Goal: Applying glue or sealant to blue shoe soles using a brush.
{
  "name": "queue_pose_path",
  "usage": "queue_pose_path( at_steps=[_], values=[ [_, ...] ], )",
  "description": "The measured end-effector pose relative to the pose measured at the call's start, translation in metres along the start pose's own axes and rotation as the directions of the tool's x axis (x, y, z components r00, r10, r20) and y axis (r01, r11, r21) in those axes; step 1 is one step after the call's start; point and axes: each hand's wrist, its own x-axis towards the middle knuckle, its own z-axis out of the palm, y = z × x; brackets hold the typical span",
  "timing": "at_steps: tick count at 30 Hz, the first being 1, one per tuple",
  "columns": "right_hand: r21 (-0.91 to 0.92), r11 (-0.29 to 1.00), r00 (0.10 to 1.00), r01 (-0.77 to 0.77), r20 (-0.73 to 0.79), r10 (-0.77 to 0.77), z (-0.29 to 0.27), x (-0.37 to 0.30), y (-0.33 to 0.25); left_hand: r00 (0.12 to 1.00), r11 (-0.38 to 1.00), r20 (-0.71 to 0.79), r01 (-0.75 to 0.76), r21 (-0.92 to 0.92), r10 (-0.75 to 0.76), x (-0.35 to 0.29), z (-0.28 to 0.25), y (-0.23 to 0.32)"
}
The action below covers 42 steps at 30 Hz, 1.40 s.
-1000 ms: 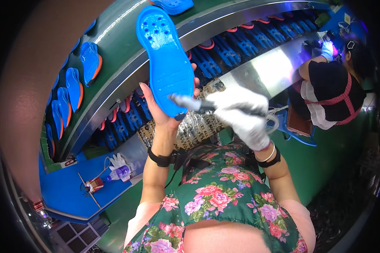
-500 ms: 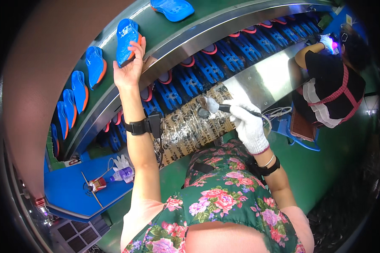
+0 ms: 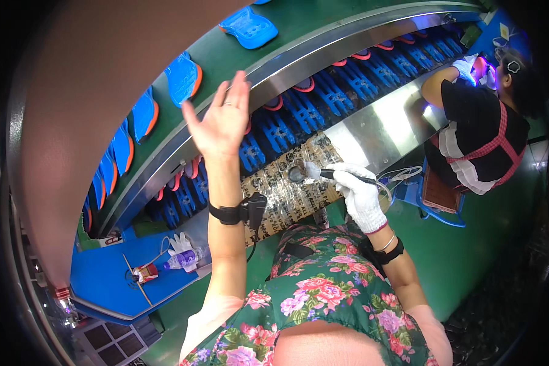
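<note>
My bare left hand (image 3: 222, 119) is raised, palm up with fingers stretched out, and holds nothing. Just left of it lies a blue shoe sole with an orange edge (image 3: 184, 78), on the green conveyor belt (image 3: 158, 58); hand and sole are apart. My right hand (image 3: 355, 198), in a white knit glove, grips a brush (image 3: 330, 174) by its dark handle. Its pale bristles are at a small dark round cup (image 3: 296, 175) on the tape-wrapped board (image 3: 274, 204) before me. The contact between bristles and cup is hard to make out.
More blue soles (image 3: 144, 113) line the curved belt. Below its metal rim (image 3: 323, 46) runs a row of blue racks (image 3: 302, 110). A blue table (image 3: 104, 262) at lower left bears a bottle (image 3: 180, 259) and a glove. At right sits a co-worker (image 3: 476, 128).
My left hand has let go of the blue sole and moved right and down, its fingers now spread. My right hand has brought the brush's bristles down to the dark cup.
</note>
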Motion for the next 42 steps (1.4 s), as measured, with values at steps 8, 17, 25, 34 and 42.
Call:
queue_pose_path(
  at_steps=[8,17,25,34,42],
  values=[
    [0.068,0.998,1.000,0.005,0.024,-0.006,0.004,0.006,-0.007,0.849,-0.678,0.469,-0.196,0.708,0.244,0.124,0.002,-0.033],
    [0.204,0.979,1.000,0.012,-0.001,-0.012,-0.016,0.002,-0.024,0.623,-0.420,0.587,-0.413,0.808,0.517,0.029,-0.008,-0.023],
    [0.332,0.943,0.990,0.026,0.122,-0.070,0.016,0.006,-0.055,0.944,0.423,0.121,-0.248,0.872,0.306,-0.045,-0.048,-0.048],
    [-0.041,0.964,0.925,0.264,0.293,-0.241,0.067,0.013,-0.064,0.969,0.751,-0.191,0.241,0.615,-0.154,-0.103,-0.082,-0.067],
    [-0.329,0.870,0.921,0.368,0.260,-0.291,0.073,0.008,-0.064,0.934,0.929,0.133,0.347,-0.125,-0.331,-0.115,-0.091,-0.081]
  ],
)
